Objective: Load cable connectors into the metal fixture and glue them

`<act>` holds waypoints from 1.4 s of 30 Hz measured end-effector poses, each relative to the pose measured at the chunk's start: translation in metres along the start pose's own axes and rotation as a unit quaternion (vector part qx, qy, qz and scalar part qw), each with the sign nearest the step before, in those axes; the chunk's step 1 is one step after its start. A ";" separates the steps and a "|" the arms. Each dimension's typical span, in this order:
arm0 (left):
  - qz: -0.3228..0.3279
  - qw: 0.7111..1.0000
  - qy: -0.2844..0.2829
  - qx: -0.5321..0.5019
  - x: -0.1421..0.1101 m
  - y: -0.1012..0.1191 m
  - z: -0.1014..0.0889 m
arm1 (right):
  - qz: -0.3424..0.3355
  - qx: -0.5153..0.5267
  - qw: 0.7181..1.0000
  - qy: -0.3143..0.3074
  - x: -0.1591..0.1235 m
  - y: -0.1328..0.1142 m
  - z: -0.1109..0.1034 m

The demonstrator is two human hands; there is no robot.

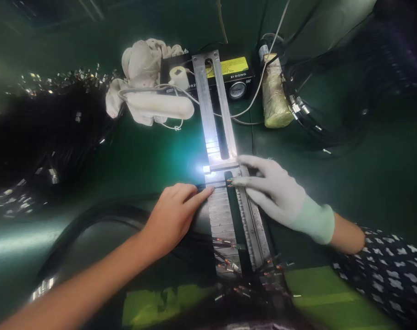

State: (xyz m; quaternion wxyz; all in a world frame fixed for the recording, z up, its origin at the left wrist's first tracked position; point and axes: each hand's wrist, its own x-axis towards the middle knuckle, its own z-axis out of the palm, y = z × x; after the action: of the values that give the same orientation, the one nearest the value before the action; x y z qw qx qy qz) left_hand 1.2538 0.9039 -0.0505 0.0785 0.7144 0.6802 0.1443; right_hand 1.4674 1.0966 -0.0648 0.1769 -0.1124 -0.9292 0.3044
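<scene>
My left hand [172, 215], bare, comes in from 7 o'clock with one digit reaching out to press on a thin black cable [220, 184] laid across the slotted metal fixture [223, 222]; the rest of my fingers curl beneath, and I can't tell whether they grip the cable as well. My gloved right hand [280, 190] comes in from 4 o'clock, fingers spread, one fingertip at the bared wire ends [230, 182] over the slot and another near the crossbar [225, 165]. Whether I have those ends pinched or merely touched, I can't tell. The cable lies just on my side of the crossbar, at the middle of the fixture, its tip pointing to 3 o'clock. I judge this to be a lining-up step — setting the ends against the fixture — and the next move seems to call for a light, steady hold, the cable kept flat and its fine strands unbent. A bright light [207, 169] glares at the crossbar's 9 o'clock end, so the edge there is hard to read. Toward 6 o'clock, more stripped cable ends [230, 265] lie across the fixture, close enough to snag if I drag anything my way. Beyond the crossbar, at 12 o'clock, sits a black box [251, 82] with a round gauge — and at 1 o'clock, a wrapped cylinder [277, 98].
</scene>
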 end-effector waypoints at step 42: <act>0.046 0.997 0.043 -0.047 0.004 0.011 0.017 | 0.001 0.020 1.000 0.023 -0.009 0.000 0.000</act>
State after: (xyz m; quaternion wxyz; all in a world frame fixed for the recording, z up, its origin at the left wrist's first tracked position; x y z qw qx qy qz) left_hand 1.2693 0.9091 -0.0626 0.0759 0.7334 0.6420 0.2102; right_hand 1.4752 1.0935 -0.0670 0.2003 -0.1167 -0.9184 0.3205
